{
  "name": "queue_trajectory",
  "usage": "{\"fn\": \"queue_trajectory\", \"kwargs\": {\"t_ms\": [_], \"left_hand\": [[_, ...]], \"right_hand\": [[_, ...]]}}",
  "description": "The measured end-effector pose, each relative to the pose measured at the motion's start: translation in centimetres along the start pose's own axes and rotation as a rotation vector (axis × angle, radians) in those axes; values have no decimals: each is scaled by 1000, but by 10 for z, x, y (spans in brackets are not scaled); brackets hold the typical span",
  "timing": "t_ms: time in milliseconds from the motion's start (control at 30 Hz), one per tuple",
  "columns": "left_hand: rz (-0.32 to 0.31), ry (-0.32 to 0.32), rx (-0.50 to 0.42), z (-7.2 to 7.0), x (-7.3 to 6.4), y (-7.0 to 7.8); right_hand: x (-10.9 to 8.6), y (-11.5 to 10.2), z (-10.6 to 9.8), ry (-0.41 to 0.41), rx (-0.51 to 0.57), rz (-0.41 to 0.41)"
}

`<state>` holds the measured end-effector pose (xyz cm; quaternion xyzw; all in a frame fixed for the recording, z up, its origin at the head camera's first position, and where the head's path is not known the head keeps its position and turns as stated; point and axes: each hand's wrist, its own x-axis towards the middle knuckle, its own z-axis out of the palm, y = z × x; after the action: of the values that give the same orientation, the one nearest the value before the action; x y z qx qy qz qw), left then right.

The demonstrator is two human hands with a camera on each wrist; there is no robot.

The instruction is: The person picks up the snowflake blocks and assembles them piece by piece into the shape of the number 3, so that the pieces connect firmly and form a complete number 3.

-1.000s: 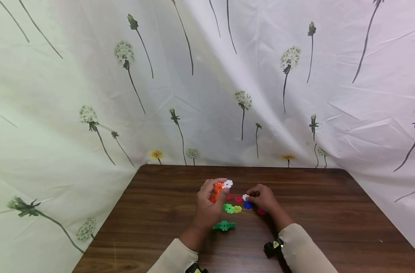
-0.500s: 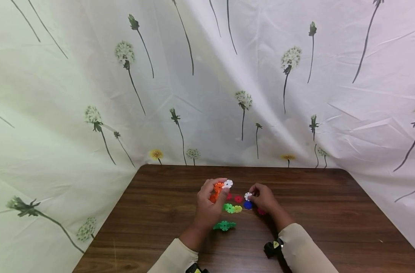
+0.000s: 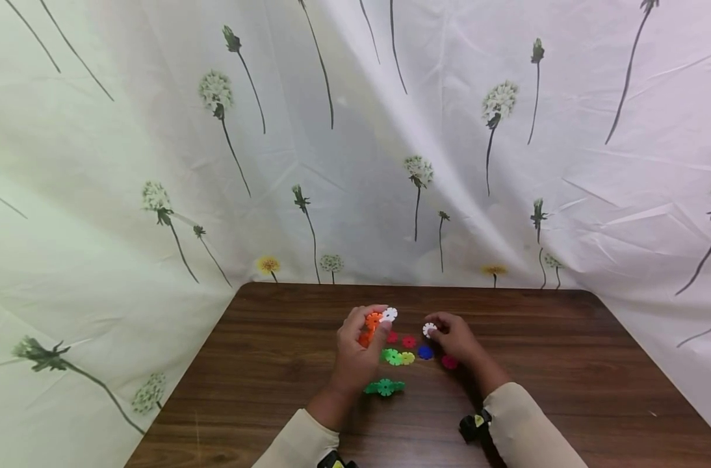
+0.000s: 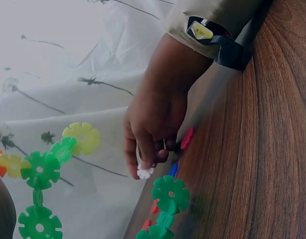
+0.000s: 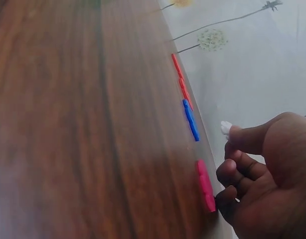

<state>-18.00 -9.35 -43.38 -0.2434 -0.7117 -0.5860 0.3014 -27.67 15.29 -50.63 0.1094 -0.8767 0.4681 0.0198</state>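
My left hand [image 3: 354, 351] holds a linked chain of notched plastic connector discs, with an orange disc [image 3: 374, 320] and a white disc [image 3: 388, 315] at its fingers. In the left wrist view, yellow [image 4: 81, 138] and green discs [image 4: 40, 169] are joined at various angles, and more green discs [image 4: 170, 194] show lower right. Between thumb and fingertips, my right hand [image 3: 459, 339] pinches a loose white connector disc [image 3: 428, 330], raised over the table. Below it lies a blue disc [image 3: 425, 352], with a pink disc [image 3: 449, 362] nearer the right wrist.
Two red discs [image 3: 409, 341] lie on the brown wooden table [image 3: 262, 364] between the hands. A white curtain [image 3: 355, 149] printed with dandelions hangs right behind the table's far edge. Both forearms wear black wrist cameras [image 3: 474, 426].
My right hand has moved slightly right and up with the white connector disc, from beside the blue disc to above it. The left hand stays almost still with its chain.
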Motion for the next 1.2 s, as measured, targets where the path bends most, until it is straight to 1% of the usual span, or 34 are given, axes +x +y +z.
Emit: {"fn": "queue_trajectory", "kwargs": {"t_ms": [267,500,733,867,967,1067,1200], "left_hand": [[-37,-17,-7,-1,0,1],[-60,-34,-30,-2,2,1],[-84,-44,-25,-3,3,1],[-113,-54,-17,-3,3,2],[-129,-58,-14,-3,3,3],[-130,-59,-11,-2,3,4],[-120,-54,-14,-2,3,4]], "right_hand": [[-3,-6,-4,-14,26,-42],[-8,-16,-6,6,1,-69],[-13,-24,-8,33,5,-95],[-16,-35,-13,41,38,-110],[-20,-45,-17,28,85,-103],[-23,-54,-21,12,115,-90],[-27,-66,-23,6,146,-113]]}}
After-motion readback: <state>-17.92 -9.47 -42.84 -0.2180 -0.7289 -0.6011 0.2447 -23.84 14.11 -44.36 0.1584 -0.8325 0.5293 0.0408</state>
